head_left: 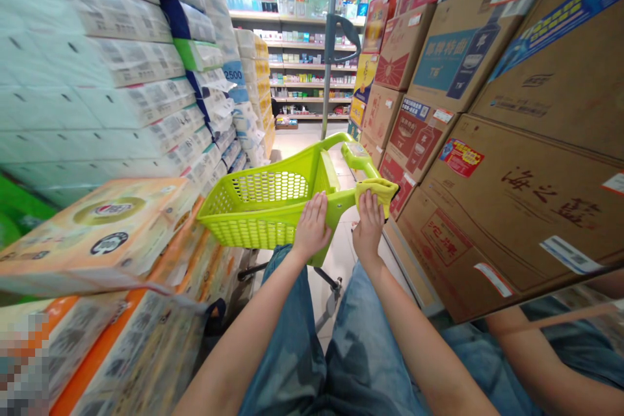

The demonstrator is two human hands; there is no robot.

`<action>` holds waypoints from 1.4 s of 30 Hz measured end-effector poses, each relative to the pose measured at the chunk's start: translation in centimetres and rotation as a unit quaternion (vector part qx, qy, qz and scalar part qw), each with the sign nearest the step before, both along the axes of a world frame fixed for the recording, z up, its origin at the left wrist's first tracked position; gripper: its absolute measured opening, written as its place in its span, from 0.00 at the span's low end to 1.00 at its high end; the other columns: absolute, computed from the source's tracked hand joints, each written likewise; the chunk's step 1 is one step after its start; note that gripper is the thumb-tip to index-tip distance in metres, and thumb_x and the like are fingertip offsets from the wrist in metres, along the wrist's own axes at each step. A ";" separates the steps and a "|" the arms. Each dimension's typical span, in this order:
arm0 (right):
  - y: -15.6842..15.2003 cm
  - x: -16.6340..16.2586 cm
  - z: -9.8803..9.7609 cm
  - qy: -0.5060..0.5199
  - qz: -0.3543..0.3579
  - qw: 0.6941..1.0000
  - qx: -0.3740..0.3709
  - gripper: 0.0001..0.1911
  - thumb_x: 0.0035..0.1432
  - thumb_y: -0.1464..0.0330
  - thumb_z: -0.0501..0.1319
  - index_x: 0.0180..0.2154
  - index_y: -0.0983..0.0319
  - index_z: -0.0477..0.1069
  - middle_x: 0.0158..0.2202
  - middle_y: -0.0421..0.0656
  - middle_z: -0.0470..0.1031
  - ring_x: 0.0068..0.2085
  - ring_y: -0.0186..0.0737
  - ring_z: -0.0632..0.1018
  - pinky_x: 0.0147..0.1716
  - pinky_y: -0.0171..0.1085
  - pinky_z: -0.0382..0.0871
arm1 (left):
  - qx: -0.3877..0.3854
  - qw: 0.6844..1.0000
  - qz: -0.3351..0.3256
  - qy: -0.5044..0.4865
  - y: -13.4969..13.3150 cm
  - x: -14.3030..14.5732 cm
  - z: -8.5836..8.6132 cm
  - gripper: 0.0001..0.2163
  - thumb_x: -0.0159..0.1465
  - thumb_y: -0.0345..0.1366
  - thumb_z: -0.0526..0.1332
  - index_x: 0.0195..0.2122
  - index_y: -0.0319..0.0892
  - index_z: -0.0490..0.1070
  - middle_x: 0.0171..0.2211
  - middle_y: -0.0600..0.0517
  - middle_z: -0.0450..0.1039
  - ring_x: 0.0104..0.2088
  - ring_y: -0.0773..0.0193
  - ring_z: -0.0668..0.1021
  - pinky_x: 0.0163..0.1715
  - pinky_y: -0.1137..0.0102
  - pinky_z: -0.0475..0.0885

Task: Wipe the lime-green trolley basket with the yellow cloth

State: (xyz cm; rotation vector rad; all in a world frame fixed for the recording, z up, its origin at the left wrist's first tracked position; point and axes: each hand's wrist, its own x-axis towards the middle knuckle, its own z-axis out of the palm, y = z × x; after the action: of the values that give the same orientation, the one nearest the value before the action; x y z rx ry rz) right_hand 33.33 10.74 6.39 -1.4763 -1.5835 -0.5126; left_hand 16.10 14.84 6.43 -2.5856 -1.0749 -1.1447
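A lime-green shopping cart [258, 211] with a perforated plastic basket stands side-on in front of my knees, its handle end to the right. My left hand [312, 226] grips the near top edge of the basket close to the handle end, fingers together over the rim. On the near end of the handle lies a folded yellow cloth [379, 190]. My right hand [369, 224] presses this cloth against the handle, its fingers closed over it; the palm side is hidden. The basket's inside shows nothing lying in it.
Stacked paper packs [97, 97] rise on the left, with an orange-and-white pack [97, 227] nearer me. Brown cartons [526, 201] form a wall close on the right. A metal pole [329, 78] stands behind the cart. Stocked shelves [312, 45] cross the far end.
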 end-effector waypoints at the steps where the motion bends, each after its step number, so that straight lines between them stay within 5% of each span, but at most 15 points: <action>1: 0.0 -0.7 -0.4 -0.004 -0.002 1.000 -0.003 0.44 0.54 0.82 0.45 0.71 0.58 0.39 0.71 0.48 0.54 0.72 0.44 0.52 0.68 0.56 0.47 | 0.000 1.000 0.000 0.002 0.0 0.0 0.0 0.41 0.59 0.28 0.55 0.71 0.34 0.34 0.70 0.36 0.49 0.70 0.46 0.54 0.66 0.48 0.56; 7: -0.6 -2.7 -2.6 -0.098 0.061 0.992 -0.050 0.41 0.57 0.82 0.46 0.71 0.59 0.43 0.68 0.46 0.61 0.70 0.41 0.58 0.69 0.52 0.45 | -0.001 1.000 0.005 0.006 0.0 0.0 -0.1 0.40 0.59 0.28 0.55 0.71 0.34 0.37 0.70 0.36 0.49 0.71 0.49 0.52 0.67 0.50 0.55; 13: -1.1 -0.5 -3.4 -0.155 0.071 0.983 -0.068 0.41 0.57 0.83 0.46 0.70 0.57 0.46 0.66 0.44 0.64 0.68 0.39 0.62 0.70 0.49 0.43 | -0.002 1.000 0.002 0.002 -0.1 0.0 -0.1 0.40 0.60 0.29 0.54 0.71 0.33 0.36 0.70 0.36 0.49 0.71 0.49 0.52 0.67 0.50 0.55; 20: -0.4 2.7 -1.4 -0.099 -0.002 0.995 -0.007 0.42 0.57 0.82 0.46 0.71 0.59 0.43 0.68 0.48 0.61 0.70 0.41 0.57 0.69 0.53 0.46 | -0.001 1.000 0.003 0.008 -0.1 -0.1 0.1 0.41 0.60 0.29 0.55 0.71 0.34 0.34 0.70 0.36 0.49 0.70 0.48 0.53 0.67 0.50 0.55; 26: 0.1 1.0 0.3 -0.013 -0.009 1.000 0.006 0.45 0.54 0.82 0.45 0.71 0.60 0.39 0.71 0.48 0.54 0.72 0.43 0.51 0.68 0.54 0.48 | -0.004 1.000 0.002 0.003 -0.1 0.0 0.1 0.41 0.60 0.29 0.55 0.71 0.33 0.34 0.70 0.36 0.49 0.70 0.47 0.53 0.67 0.49 0.55; 35: -0.5 -1.9 -2.4 -0.093 0.044 0.994 -0.041 0.42 0.58 0.82 0.45 0.71 0.59 0.39 0.68 0.47 0.60 0.70 0.42 0.56 0.69 0.52 0.45 | 0.002 1.000 0.004 0.009 0.0 -0.1 0.0 0.40 0.59 0.28 0.55 0.71 0.33 0.35 0.70 0.36 0.49 0.71 0.49 0.52 0.67 0.51 0.54; 42: -1.2 -0.6 -3.6 -0.145 0.072 0.985 -0.061 0.42 0.58 0.83 0.46 0.71 0.57 0.42 0.67 0.44 0.63 0.69 0.39 0.60 0.70 0.49 0.43 | -0.002 1.000 0.001 0.004 -0.1 -0.1 -0.1 0.40 0.60 0.29 0.55 0.71 0.34 0.35 0.70 0.36 0.49 0.71 0.48 0.52 0.67 0.50 0.55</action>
State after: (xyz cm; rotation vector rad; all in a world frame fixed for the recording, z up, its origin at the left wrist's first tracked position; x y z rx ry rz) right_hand 32.70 9.55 2.84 -1.4110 -1.9649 -0.5750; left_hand 16.05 14.75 6.37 -2.5892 -1.0800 -1.1325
